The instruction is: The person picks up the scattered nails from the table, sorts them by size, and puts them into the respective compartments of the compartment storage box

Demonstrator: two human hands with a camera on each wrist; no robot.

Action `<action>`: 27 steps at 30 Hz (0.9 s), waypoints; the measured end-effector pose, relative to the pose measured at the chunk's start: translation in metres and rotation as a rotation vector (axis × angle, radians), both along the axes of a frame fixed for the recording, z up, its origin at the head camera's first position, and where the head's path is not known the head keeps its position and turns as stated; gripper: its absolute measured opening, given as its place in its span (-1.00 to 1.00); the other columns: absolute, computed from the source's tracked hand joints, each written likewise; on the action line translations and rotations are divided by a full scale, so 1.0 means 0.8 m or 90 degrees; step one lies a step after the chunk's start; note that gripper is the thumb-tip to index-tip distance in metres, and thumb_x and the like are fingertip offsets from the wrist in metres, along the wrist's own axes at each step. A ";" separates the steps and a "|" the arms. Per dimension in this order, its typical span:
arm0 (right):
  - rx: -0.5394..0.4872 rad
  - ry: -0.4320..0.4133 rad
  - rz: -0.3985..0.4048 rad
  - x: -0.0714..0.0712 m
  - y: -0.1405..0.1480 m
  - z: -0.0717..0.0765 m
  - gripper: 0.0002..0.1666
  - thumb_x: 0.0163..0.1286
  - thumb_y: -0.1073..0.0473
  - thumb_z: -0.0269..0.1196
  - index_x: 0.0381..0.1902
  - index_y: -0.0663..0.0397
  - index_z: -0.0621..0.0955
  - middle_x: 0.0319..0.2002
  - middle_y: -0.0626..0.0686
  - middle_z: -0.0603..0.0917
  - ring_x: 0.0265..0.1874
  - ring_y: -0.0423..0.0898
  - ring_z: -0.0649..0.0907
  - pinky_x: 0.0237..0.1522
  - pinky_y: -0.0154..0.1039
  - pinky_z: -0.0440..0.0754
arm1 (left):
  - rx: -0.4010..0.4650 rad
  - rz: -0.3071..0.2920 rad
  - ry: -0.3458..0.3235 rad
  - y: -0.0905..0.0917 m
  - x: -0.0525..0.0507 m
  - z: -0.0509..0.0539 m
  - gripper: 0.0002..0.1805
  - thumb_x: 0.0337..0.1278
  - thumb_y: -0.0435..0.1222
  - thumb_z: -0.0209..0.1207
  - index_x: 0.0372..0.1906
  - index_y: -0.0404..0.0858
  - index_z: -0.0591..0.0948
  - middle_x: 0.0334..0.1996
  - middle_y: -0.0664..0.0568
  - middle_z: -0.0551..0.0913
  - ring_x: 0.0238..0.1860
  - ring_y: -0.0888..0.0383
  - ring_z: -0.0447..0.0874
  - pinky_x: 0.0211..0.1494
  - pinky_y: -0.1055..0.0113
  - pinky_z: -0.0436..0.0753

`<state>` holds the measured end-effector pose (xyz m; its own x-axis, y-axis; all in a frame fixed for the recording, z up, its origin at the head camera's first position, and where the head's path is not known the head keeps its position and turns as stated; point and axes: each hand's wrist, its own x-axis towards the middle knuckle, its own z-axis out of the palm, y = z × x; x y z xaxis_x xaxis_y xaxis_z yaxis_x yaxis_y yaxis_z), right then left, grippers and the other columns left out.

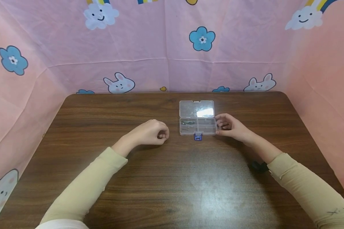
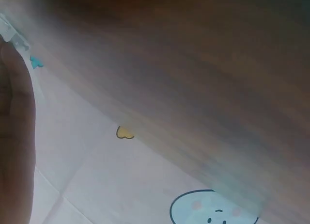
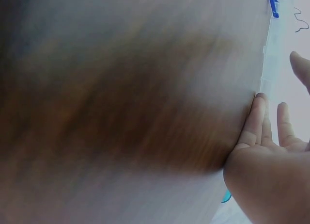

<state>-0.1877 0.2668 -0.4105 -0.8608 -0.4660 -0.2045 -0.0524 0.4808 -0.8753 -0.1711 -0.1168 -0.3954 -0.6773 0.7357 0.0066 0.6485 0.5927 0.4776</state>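
Observation:
A clear plastic compartment box (image 1: 198,133) lies on the table with its transparent lid (image 1: 192,109) flipped back and its blue latch (image 1: 198,137) at the front. Several thin metal pieces, like screws or nails (image 1: 187,122), lie in the back left compartment; small pale slivers (image 1: 185,129) show in the front left one. My right hand (image 1: 232,128) is at the box's right end, thumb by the front corner and fingers spread along the side. To the left of the box, apart from it, my left hand (image 1: 153,132) rests loosely curled on the table, with nothing visible in it.
The brown wooden table (image 1: 160,178) has a pink patterned cloth (image 1: 149,41) hanging behind it and at both sides. A dark object (image 1: 259,166) shows under the right wrist, by the sleeve. Glare lies on the lid and the table front.

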 end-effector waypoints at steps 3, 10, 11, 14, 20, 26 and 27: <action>-0.002 0.000 0.002 0.000 0.000 0.001 -0.28 0.46 0.35 0.35 0.49 0.25 0.35 0.29 0.33 0.52 0.27 0.17 0.52 0.28 -0.31 0.47 | 0.016 0.002 0.010 0.008 -0.005 0.001 -0.85 0.13 -0.47 0.30 -0.40 -0.13 0.69 -0.48 0.16 0.59 -0.40 0.29 0.49 -0.28 0.41 0.52; -0.005 -0.002 -0.001 -0.001 -0.001 0.000 -0.28 0.46 0.35 0.36 0.49 0.24 0.35 0.28 0.32 0.52 0.26 0.16 0.52 0.25 -0.34 0.47 | 0.045 -0.001 0.021 0.031 -0.020 0.002 -0.87 0.16 -0.45 0.31 -0.38 -0.16 0.71 -0.46 0.14 0.62 -0.40 0.29 0.50 -0.29 0.41 0.52; -0.004 0.003 0.002 -0.001 -0.001 0.000 -0.28 0.46 0.35 0.35 0.49 0.25 0.35 0.28 0.33 0.52 0.26 0.17 0.52 0.25 -0.33 0.48 | 0.047 -0.002 0.023 0.034 -0.022 0.001 -0.87 0.16 -0.45 0.30 -0.38 -0.16 0.72 -0.46 0.14 0.63 -0.40 0.29 0.50 -0.29 0.41 0.52; -0.001 0.002 -0.001 -0.001 -0.001 -0.001 -0.28 0.45 0.35 0.36 0.48 0.24 0.36 0.28 0.33 0.52 0.26 0.18 0.53 0.26 -0.33 0.48 | 0.051 -0.004 0.033 0.044 -0.028 0.001 -0.88 0.16 -0.45 0.31 -0.39 -0.17 0.72 -0.46 0.13 0.65 -0.40 0.28 0.51 -0.28 0.42 0.53; 0.001 0.004 -0.001 -0.002 0.000 -0.003 -0.28 0.45 0.35 0.36 0.48 0.25 0.36 0.29 0.33 0.52 0.27 0.18 0.52 0.25 -0.34 0.47 | 0.063 -0.003 0.034 0.059 -0.036 0.002 -0.89 0.19 -0.45 0.30 -0.36 -0.19 0.74 -0.42 0.10 0.67 -0.37 0.26 0.52 -0.25 0.41 0.54; 0.000 0.003 -0.001 -0.003 0.000 -0.003 -0.28 0.46 0.34 0.35 0.49 0.24 0.35 0.29 0.33 0.52 0.27 0.18 0.52 0.28 -0.31 0.48 | 0.043 0.000 0.040 0.072 -0.043 0.003 -0.90 0.20 -0.43 0.30 -0.35 -0.17 0.75 -0.44 0.12 0.64 -0.37 0.26 0.51 -0.24 0.41 0.53; 0.000 0.002 -0.002 -0.003 0.000 -0.002 -0.28 0.46 0.34 0.35 0.49 0.24 0.35 0.29 0.33 0.52 0.27 0.18 0.52 0.28 -0.30 0.48 | 0.038 0.000 0.041 0.073 -0.044 0.004 -0.91 0.21 -0.42 0.30 -0.34 -0.17 0.75 -0.44 0.12 0.65 -0.37 0.26 0.51 -0.24 0.41 0.53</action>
<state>-0.1900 0.2667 -0.4122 -0.8627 -0.4638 -0.2017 -0.0538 0.4807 -0.8752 -0.2065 -0.0584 -0.3925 -0.6738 0.7330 0.0933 0.6790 0.5645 0.4694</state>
